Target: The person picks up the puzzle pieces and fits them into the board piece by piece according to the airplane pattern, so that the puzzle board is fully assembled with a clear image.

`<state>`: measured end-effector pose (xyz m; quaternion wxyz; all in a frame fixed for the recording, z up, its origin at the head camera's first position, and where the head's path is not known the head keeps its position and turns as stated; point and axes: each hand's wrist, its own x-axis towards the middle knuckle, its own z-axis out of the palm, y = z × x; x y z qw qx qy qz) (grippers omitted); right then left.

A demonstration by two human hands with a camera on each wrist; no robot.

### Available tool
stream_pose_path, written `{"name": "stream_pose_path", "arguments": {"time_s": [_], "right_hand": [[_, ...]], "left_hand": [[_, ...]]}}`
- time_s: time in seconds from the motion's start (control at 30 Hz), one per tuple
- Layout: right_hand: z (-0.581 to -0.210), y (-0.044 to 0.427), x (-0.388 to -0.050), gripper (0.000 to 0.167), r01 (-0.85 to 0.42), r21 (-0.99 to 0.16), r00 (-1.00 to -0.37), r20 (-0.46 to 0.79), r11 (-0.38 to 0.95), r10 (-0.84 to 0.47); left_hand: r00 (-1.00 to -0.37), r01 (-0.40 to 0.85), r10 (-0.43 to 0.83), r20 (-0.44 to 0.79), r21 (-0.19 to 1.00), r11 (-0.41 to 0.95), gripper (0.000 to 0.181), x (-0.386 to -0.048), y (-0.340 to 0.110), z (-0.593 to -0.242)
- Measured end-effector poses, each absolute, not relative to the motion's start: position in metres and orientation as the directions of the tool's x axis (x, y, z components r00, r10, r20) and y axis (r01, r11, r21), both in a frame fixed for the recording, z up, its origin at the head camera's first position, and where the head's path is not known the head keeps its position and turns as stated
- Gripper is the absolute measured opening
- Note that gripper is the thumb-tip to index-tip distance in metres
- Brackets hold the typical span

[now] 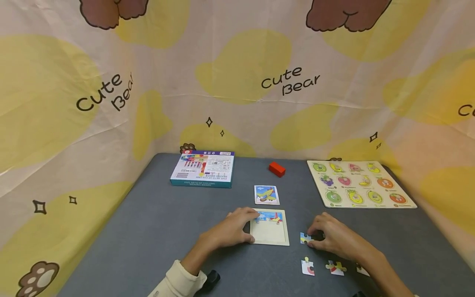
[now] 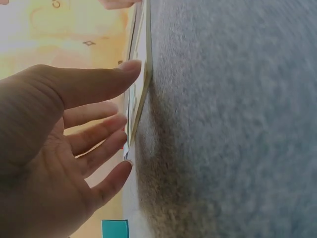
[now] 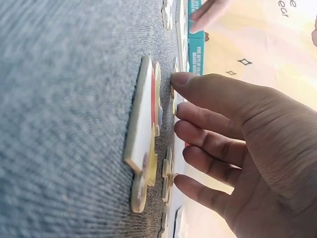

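My left hand [image 1: 231, 227] lies at the left side of a pale wooden puzzle tray [image 1: 268, 237], thumb by its near-left corner and fingertips on its upper left. In the left wrist view the fingers [image 2: 96, 134] look relaxed and spread. Joined blue-sky pieces [image 1: 274, 217] fill the tray's top strip. Right of the tray, my right hand [image 1: 332, 235] pinches a small blue-and-yellow puzzle piece [image 1: 305, 238] at table level between thumb and index finger. Closer to me lie loose pieces: a white-and-pink one [image 1: 307, 268], a red-and-yellow one [image 1: 336, 268] and one partly covered by the forearm.
Behind the tray lies an airplane picture card [image 1: 266, 195]. A red block [image 1: 276, 169] stands farther back. At the back left is a flat teal-edged box [image 1: 203, 170], at the right a fruit board [image 1: 361, 183]. Printed cloth [image 1: 237, 74] walls the table's back and sides.
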<state>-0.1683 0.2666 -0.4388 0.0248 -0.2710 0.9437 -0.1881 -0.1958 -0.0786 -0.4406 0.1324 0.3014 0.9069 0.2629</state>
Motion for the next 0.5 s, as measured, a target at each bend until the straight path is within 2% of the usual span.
{"name": "stream_pose_path", "arguments": {"time_s": [0.23, 0.5], "right_hand": [[-0.4401, 0.2672, -0.1682, 0.018, -0.494, -0.366, -0.856, 0.043, 0.789, -0.516], [-0.4413, 0.269, -0.1696, 0.017, -0.517, -0.368, -0.846, 0.086, 0.773, -0.526]], "left_hand": [[-0.769, 0.482, 0.634, -0.082, 0.576, 0.66, 0.068, -0.1995, -0.0819, -0.4435], [-0.766, 0.465, 0.636, -0.093, 0.603, 0.648, 0.07, -0.203, -0.0846, -0.4458]]}}
